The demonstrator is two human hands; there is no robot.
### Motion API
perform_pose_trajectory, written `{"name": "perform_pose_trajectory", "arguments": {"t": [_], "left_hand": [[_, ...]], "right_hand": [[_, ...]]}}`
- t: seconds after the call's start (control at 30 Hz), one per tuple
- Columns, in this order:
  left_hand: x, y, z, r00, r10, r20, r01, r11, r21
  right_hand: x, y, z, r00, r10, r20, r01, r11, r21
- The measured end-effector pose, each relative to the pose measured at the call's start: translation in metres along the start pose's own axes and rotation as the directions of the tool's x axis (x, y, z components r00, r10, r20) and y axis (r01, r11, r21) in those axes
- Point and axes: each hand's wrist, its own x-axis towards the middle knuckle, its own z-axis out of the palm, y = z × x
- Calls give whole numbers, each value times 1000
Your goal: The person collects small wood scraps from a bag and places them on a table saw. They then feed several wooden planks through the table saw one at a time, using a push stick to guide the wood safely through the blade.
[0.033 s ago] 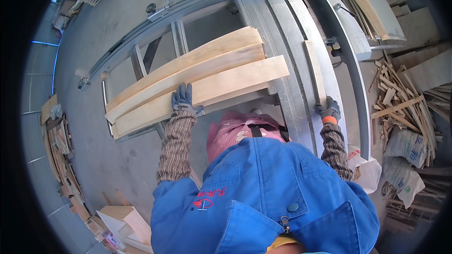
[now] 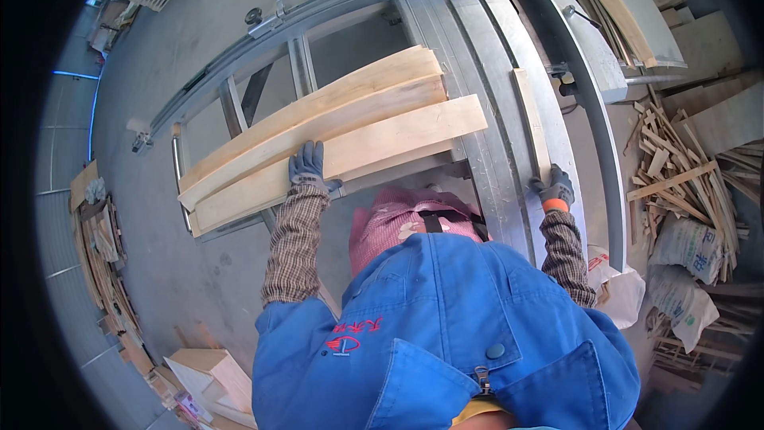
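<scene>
My left hand (image 2: pixel 309 166), in a grey work glove, lies on the nearest of several long pale wooden boards (image 2: pixel 398 137). Its fingers stretch flat over the board and its thumb points out to the right. Two more boards (image 2: pixel 334 99) lie side by side just beyond, all across the sliding table frame of a saw (image 2: pixel 302 64). On the metal saw table (image 2: pixel 497 159), my right hand (image 2: pixel 555 185), also gloved and with an orange cuff, grips the near end of a narrow wooden strip (image 2: pixel 532 119). Part of that end is hidden by the fingers.
A long metal fence (image 2: pixel 597 127) runs along the right of the saw table. Beyond it lies a heap of wood offcuts (image 2: pixel 676 171) with white sacks (image 2: pixel 686 248). Planks (image 2: pixel 613 8) lean at the upper right. A pale wooden box (image 2: pixel 215 378) stands on the floor at lower left.
My left hand and the board under it have shifted very slightly left. The right hand and the strip have hardly moved.
</scene>
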Motion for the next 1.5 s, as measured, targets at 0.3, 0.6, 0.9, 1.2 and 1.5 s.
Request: {"name": "perform_pose_trajectory", "arguments": {"t": [0.3, 0.6, 0.9, 1.2, 1.5], "left_hand": [[45, 16, -115, 926, 130, 354, -148, 989, 23], [133, 37, -177, 762, 467, 448, -157, 805, -572], [255, 114, -265, 774, 427, 468, -300, 898, -323], [374, 204, -240, 930, 274, 244, -319, 932, 173], [468, 239, -174, 926, 270, 263, -322, 929, 181]], "right_hand": [[8, 36, 24, 999, 7, -51, 11, 942, 335], [9, 32, -16, 743, -260, 617, -669, -298, 681], [17, 18, -37, 888, 94, 450, -433, -157, 887], [88, -19, -44, 965, 137, 224, -232, 45, 972], [184, -56, -49, 972, 132, 193, -215, 173, 961]]}}
